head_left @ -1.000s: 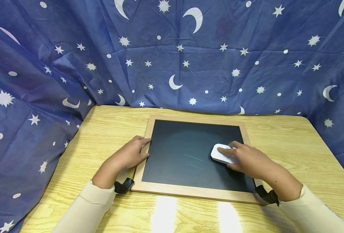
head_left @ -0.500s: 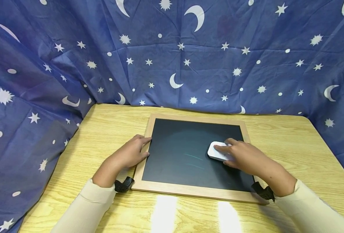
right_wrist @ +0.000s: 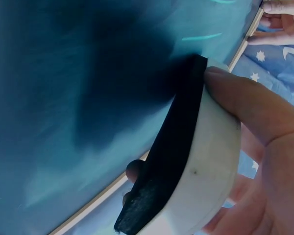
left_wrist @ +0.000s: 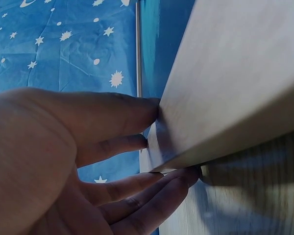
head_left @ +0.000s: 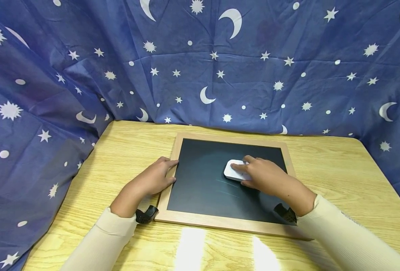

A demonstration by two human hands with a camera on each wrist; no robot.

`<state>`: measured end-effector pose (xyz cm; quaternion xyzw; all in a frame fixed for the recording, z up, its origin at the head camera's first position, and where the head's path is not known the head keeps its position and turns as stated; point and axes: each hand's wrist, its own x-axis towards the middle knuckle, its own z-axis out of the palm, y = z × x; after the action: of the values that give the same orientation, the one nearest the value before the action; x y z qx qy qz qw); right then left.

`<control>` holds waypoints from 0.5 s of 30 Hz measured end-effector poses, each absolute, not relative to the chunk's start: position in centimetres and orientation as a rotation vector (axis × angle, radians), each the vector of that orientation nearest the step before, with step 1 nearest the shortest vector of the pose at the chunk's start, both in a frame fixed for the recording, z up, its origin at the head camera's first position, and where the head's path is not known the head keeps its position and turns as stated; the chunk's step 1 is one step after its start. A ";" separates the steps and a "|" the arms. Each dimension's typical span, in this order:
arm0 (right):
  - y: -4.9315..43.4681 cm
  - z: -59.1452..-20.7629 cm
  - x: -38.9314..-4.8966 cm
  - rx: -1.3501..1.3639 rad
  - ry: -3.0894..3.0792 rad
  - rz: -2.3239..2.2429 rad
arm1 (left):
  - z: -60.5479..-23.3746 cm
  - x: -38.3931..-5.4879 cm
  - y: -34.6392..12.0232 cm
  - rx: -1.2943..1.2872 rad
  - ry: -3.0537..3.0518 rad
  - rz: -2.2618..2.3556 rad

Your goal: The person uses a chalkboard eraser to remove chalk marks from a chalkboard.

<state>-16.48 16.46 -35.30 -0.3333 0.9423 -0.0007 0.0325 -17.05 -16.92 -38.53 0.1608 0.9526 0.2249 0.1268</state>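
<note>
A small chalkboard (head_left: 193,192) with a pale wooden frame lies flat on the table. My left hand (head_left: 152,178) holds its left side; in the left wrist view the thumb lies on the frame (left_wrist: 235,63) and the other fingers are at its outer edge. With my right hand (head_left: 269,177) I grip a white eraser (head_left: 233,172) over the middle of the board, index finger along its top. Its black felt (right_wrist: 171,156) faces the board in the right wrist view. Two thin green chalk lines (head_left: 228,194) show just below the eraser, the upper one partly covered.
The wood-grain table (head_left: 132,139) extends around the board on all sides. A blue curtain (head_left: 172,49) with moons and stars hangs behind and at both sides. Black wrist straps (head_left: 146,215) sit on both wrists. Bright light patches (head_left: 190,248) lie near the front.
My right hand has slid the eraser leftward and slightly away across the board, toward the upper chalk line. My left hand stays on the frame.
</note>
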 end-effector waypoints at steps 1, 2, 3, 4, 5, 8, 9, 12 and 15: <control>16.1 -35.4 -16.6 -1.027 2.900 0.001 | -38.5 -17.1 -16.9 0.468 2.772 0.656; 15.9 -35.4 -16.8 -1.031 2.899 0.002 | -38.5 -17.1 -16.9 0.468 2.770 0.658; 15.6 -35.5 -16.9 -1.035 2.899 0.003 | -38.5 -17.1 -16.8 0.468 2.769 0.660; 15.4 -35.6 -17.0 -1.038 2.899 0.004 | -38.4 -17.1 -16.8 0.469 2.770 0.658; 15.2 -35.6 -17.1 -1.041 2.899 0.003 | -38.4 -17.1 -16.8 0.469 2.769 0.659; 15.2 -35.7 -17.2 -1.053 2.902 -0.011 | -38.4 -17.1 -16.8 0.470 2.774 0.657; 15.2 -35.7 -17.2 -1.056 2.901 -0.018 | -38.4 -17.1 -16.8 0.471 2.776 0.656; 15.9 -35.8 -17.1 -1.068 2.902 -0.052 | -38.4 -17.1 -16.8 0.474 2.777 0.654; 16.9 -35.8 -16.8 -1.051 2.903 -0.080 | -38.5 -17.1 -16.9 0.473 2.773 0.654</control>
<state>-16.79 16.95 -35.84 -0.3402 0.9396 -0.0259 0.0266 -17.09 -16.93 -38.50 0.1623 0.9525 0.2245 0.1266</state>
